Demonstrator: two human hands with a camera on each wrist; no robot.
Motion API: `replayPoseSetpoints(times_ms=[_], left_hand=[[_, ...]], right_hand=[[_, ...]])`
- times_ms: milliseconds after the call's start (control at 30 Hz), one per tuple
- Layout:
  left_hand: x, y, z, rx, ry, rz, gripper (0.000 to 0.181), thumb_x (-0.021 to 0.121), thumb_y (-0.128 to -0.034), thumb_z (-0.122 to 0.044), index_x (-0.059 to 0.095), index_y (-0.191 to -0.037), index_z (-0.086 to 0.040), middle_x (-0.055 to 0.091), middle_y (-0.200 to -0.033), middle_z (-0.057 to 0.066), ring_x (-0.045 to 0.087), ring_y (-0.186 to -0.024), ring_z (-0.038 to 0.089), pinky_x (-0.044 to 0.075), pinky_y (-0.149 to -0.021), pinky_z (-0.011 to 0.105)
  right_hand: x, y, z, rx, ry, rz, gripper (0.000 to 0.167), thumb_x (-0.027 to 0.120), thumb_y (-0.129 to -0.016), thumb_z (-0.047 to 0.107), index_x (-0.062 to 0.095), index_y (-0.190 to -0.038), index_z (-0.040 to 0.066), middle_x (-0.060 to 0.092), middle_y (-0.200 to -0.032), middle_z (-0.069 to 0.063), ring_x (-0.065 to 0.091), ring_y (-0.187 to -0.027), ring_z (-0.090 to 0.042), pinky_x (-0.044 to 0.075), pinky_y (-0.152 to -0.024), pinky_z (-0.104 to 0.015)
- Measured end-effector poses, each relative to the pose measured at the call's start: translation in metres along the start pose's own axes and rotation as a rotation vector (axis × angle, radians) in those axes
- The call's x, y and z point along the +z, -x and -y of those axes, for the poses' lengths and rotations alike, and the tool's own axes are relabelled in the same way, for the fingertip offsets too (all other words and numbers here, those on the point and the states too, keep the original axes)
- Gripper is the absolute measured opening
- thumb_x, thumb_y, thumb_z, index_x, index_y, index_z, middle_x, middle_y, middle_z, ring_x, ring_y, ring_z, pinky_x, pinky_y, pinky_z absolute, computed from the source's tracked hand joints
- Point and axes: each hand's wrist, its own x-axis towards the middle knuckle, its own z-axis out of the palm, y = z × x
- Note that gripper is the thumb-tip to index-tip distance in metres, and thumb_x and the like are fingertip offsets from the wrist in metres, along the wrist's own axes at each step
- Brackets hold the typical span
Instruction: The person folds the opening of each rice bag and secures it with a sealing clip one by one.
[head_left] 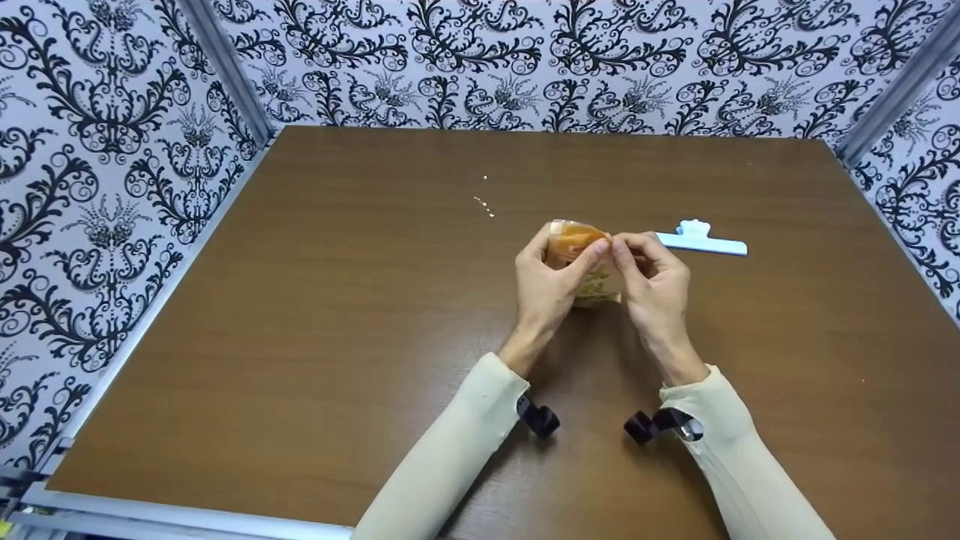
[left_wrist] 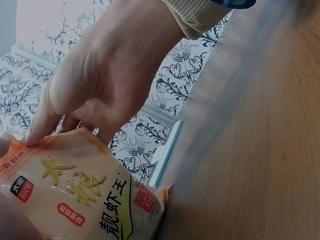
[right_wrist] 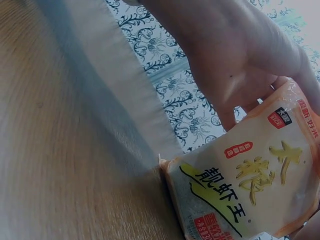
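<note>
A small plastic rice bag [head_left: 598, 286] with an orange top edge and gold lettering stands upright on the table between both hands. My left hand [head_left: 546, 291] pinches its top edge, thumb on the near side. Close beside it, my right hand [head_left: 660, 294] pinches the same edge near the right corner, the two thumbs almost touching. Printed front and lower corner of the rice bag [left_wrist: 75, 195] show in the left wrist view, and the rice bag [right_wrist: 245, 175] also fills the lower right of the right wrist view. Whether the top is sealed cannot be told.
A light-blue sealing clip [head_left: 705, 244] lies on the brown table [head_left: 337, 300] just beyond my right hand. Several small white grains [head_left: 484, 205] are scattered behind and left of the bag. Patterned walls [head_left: 480, 67] enclose the table's back and sides.
</note>
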Motion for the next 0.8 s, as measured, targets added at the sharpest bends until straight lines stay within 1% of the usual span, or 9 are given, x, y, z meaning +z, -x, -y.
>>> replayPoseSetpoints(times_ms=[100, 233, 333, 467, 533, 633, 800], left_hand=[[0.0000, -0.0004, 0.0009, 0.013, 0.024, 0.019, 0.032, 0.085, -0.0837, -0.003, 0.069, -0.111, 0.001, 0.072, -0.098, 0.012, 0.067, -0.080, 0.008, 0.057, -0.073, 0.024], [0.0009, -0.0012, 0.0009, 0.018, 0.047, 0.011, 0.037, 0.086, -0.0814, 0.001, 0.067, -0.114, 0.002, 0.071, -0.101, 0.011, 0.068, -0.084, 0.009, 0.057, -0.078, 0.024], [0.0017, -0.0018, 0.0001, 0.014, 0.055, 0.004, 0.038, 0.086, -0.0815, 0.001, 0.066, -0.114, 0.003, 0.071, -0.101, 0.009, 0.067, -0.085, 0.009, 0.057, -0.078, 0.024], [0.0015, -0.0010, -0.0009, 0.001, 0.048, 0.002, 0.037, 0.086, -0.0821, 0.000, 0.066, -0.113, 0.002, 0.070, -0.100, 0.007, 0.067, -0.084, 0.008, 0.057, -0.076, 0.024], [0.0012, -0.0008, -0.0013, -0.005, 0.038, -0.004, 0.036, 0.086, -0.0819, 0.000, 0.066, -0.113, 0.001, 0.070, -0.099, 0.006, 0.067, -0.083, 0.008, 0.057, -0.075, 0.024], [0.0009, -0.0007, -0.0015, -0.013, 0.030, -0.011, 0.036, 0.087, -0.0814, 0.000, 0.067, -0.112, 0.001, 0.071, -0.099, 0.008, 0.067, -0.083, 0.009, 0.058, -0.074, 0.024], [0.0018, -0.0022, -0.0024, -0.012, 0.034, -0.003, 0.036, 0.087, -0.0820, -0.002, 0.067, -0.112, 0.001, 0.072, -0.100, 0.010, 0.068, -0.083, 0.009, 0.058, -0.076, 0.025]], right_hand=[[0.0004, 0.0006, 0.0006, -0.004, 0.029, -0.003, 0.015, 0.070, -0.099, 0.010, 0.075, -0.102, -0.004, 0.069, -0.088, 0.005, 0.067, -0.082, -0.010, 0.056, -0.076, -0.019], [-0.0001, 0.0017, 0.0017, -0.006, 0.062, 0.004, 0.015, 0.070, -0.099, 0.010, 0.075, -0.103, -0.004, 0.070, -0.089, 0.006, 0.067, -0.082, -0.010, 0.056, -0.077, -0.019], [-0.0011, 0.0017, 0.0025, -0.010, 0.048, 0.016, 0.015, 0.070, -0.099, 0.009, 0.075, -0.105, -0.004, 0.072, -0.091, 0.005, 0.068, -0.083, -0.010, 0.056, -0.078, -0.020], [-0.0027, 0.0026, 0.0022, -0.030, -0.002, 0.037, 0.016, 0.070, -0.099, 0.007, 0.074, -0.107, -0.006, 0.073, -0.094, 0.002, 0.069, -0.084, -0.011, 0.057, -0.079, -0.019], [-0.0038, 0.0030, 0.0017, -0.049, -0.019, 0.053, 0.016, 0.069, -0.099, 0.006, 0.074, -0.108, -0.006, 0.073, -0.096, 0.000, 0.069, -0.086, -0.012, 0.057, -0.081, -0.020], [-0.0057, 0.0041, 0.0017, -0.085, -0.011, 0.081, 0.016, 0.068, -0.099, 0.005, 0.073, -0.109, -0.007, 0.072, -0.098, -0.001, 0.069, -0.089, -0.013, 0.057, -0.083, -0.020], [-0.0088, 0.0039, 0.0028, -0.142, 0.063, 0.102, 0.015, 0.069, -0.098, 0.004, 0.074, -0.109, -0.005, 0.069, -0.099, -0.001, 0.066, -0.094, -0.013, 0.053, -0.088, -0.022]])
